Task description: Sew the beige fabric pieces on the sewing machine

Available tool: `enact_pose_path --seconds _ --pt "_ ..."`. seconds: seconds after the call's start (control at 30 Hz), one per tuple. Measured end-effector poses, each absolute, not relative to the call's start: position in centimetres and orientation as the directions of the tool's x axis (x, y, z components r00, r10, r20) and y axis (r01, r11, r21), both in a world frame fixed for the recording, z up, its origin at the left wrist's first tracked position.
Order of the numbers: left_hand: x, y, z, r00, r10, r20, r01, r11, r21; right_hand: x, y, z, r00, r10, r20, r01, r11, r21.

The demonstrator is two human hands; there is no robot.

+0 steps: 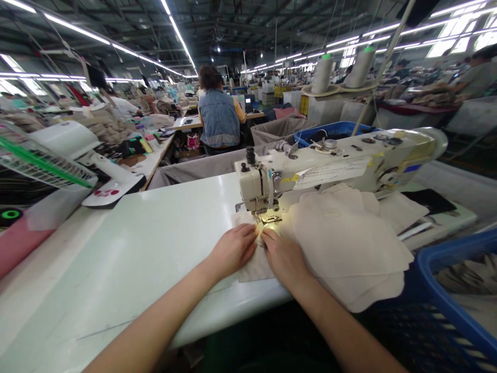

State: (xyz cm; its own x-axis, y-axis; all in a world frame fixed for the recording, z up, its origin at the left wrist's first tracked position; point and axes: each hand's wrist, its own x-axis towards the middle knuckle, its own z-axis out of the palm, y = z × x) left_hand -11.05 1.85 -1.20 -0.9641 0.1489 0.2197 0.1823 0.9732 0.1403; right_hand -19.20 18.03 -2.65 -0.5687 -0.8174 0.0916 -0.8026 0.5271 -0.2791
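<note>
On a white table (128, 248), the left hand (233, 251) lies flat on a beige cloth piece (252, 264), fingers pressed together. The right hand (285, 259) pinches its edge just before the sewing machine (310, 166) foot. Keeping both hands flat and the edge straight seems wise.

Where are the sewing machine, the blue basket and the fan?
sewing machine (334, 163), head view, middle of its arm
blue basket (446, 261), head view, top rim
fan (42, 160), head view, wire guard
</note>
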Motion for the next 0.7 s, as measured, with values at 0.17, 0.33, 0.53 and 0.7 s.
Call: enact_pose_path --seconds 0.17,0.33,0.53,0.7 --pt "-12.2 0.6 -1.2 -0.959 0.155 0.237 0.189 0.973 0.132 -19.8 17.3 -2.5 -0.571 -0.813 0.112 -0.803 0.526 -0.28" --pt "-11.7 1.0 -1.5 -0.957 0.131 0.259 0.155 0.985 0.078 -18.5 19.0 -2.8 -0.588 -0.794 0.154 -0.795 0.533 -0.287" --pt "-10.0 2.7 -2.1 -0.955 0.16 0.248 0.181 0.981 0.066 -16.6 21.7 -4.8 -0.523 -0.816 0.247 -0.84 0.444 -0.313" --pt "-9.7 2.7 -2.4 -0.954 0.158 0.255 0.182 0.981 0.072 -16.6 21.9 -5.4 -0.499 -0.813 0.301 -0.858 0.415 -0.304"
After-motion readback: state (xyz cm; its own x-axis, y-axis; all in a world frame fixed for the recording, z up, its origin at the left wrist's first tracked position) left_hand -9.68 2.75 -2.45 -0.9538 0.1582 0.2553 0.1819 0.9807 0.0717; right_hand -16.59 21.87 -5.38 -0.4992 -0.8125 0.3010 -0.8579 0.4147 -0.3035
